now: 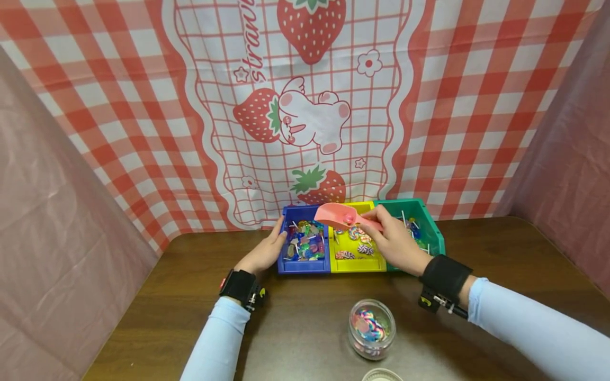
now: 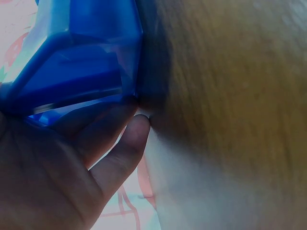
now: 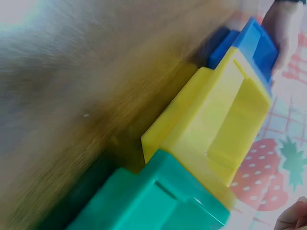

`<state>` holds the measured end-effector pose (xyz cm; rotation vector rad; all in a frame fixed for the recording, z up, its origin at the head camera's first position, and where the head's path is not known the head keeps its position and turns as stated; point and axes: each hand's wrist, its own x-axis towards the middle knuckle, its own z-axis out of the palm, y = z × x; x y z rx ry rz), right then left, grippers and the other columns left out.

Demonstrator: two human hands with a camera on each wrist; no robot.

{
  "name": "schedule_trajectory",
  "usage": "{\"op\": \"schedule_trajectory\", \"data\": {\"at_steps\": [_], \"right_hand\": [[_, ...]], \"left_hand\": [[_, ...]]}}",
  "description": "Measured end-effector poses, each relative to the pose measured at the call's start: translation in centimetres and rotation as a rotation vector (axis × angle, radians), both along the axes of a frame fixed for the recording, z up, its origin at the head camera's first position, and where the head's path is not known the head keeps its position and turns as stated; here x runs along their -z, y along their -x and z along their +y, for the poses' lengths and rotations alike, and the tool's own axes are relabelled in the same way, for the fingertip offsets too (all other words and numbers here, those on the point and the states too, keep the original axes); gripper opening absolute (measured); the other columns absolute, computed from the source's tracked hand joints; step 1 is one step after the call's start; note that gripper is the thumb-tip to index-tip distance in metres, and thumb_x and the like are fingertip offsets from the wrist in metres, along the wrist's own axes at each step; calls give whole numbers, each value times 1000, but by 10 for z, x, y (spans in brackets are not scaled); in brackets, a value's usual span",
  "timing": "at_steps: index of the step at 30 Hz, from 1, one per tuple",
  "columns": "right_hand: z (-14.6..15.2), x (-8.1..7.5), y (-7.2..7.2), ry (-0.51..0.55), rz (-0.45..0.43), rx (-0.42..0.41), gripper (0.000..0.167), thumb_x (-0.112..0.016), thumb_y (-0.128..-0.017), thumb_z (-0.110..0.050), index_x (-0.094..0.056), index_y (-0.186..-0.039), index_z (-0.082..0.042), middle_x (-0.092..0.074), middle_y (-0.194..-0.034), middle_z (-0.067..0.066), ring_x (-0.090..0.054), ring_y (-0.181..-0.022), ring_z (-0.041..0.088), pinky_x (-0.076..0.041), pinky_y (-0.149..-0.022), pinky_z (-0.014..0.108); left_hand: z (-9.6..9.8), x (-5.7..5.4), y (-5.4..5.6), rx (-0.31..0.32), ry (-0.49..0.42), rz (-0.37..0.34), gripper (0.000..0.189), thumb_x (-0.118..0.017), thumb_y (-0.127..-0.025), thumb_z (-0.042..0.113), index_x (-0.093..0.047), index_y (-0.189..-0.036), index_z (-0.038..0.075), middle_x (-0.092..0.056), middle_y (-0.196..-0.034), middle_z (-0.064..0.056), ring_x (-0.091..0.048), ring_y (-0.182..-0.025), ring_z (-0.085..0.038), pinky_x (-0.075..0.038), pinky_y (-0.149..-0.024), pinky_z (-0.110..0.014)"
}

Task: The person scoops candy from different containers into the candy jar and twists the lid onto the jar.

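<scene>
My right hand (image 1: 399, 243) grips the handle of a pink scoop (image 1: 331, 214), raised over the yellow bin (image 1: 358, 266). A small reddish piece lies in the scoop near its handle. Swirl-patterned candy charms (image 1: 365, 248) lie in the yellow bin. On the left, my left hand (image 1: 267, 251) rests against the outer side of the blue bin (image 1: 303, 267), fingers along its wall; the left wrist view shows the thumb (image 2: 129, 139) close to that side. Colourful clear pieces (image 1: 307, 243) fill the blue bin. The green bin (image 1: 434, 238) is partly hidden behind my right hand.
A clear glass jar (image 1: 371, 338) with colourful pieces in it stands in front of the bins on the brown wooden table (image 1: 295, 323). Below it, a round pale rim (image 1: 382, 375) is cut off by the frame edge. A strawberry-print checked cloth (image 1: 305, 116) hangs behind the bins.
</scene>
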<state>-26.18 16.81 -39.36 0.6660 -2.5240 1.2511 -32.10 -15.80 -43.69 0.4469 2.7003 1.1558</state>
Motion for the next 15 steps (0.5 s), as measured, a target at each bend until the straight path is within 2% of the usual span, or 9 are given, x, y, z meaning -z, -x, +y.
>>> {"op": "schedule_trajectory", "data": {"at_steps": [5, 9, 15], "right_hand": [[16, -8, -28, -29, 54, -40, 21, -58, -102, -21, -53, -118, -7, -62, -103, 5, -54, -82, 18, -48, -64, 27], [30, -11, -50, -61, 128, -66, 18, -64, -98, -12, -57, -114, -10, -62, -100, -3, -53, -80, 12, -47, -63, 25], [51, -13, -83, -94, 203, -43, 27, -73, -90, -5, -62, -109, -20, -61, -85, -13, -50, -69, 5, -40, -57, 21]], "left_hand": [[0, 0, 1, 4, -2, 4, 59, -26, -110, 35, -1, -162, 22, -20, -162, -15, -29, -143, -36, -20, -117, -48], [0, 1, 1, 13, -7, 7, 59, -26, -110, 33, 0, -162, 20, -20, -162, -16, -31, -142, -36, -21, -116, -48], [0, 2, 2, 21, 3, 13, 60, -26, -110, 34, -1, -162, 19, -21, -162, -17, -33, -141, -37, -22, -116, -48]]}}
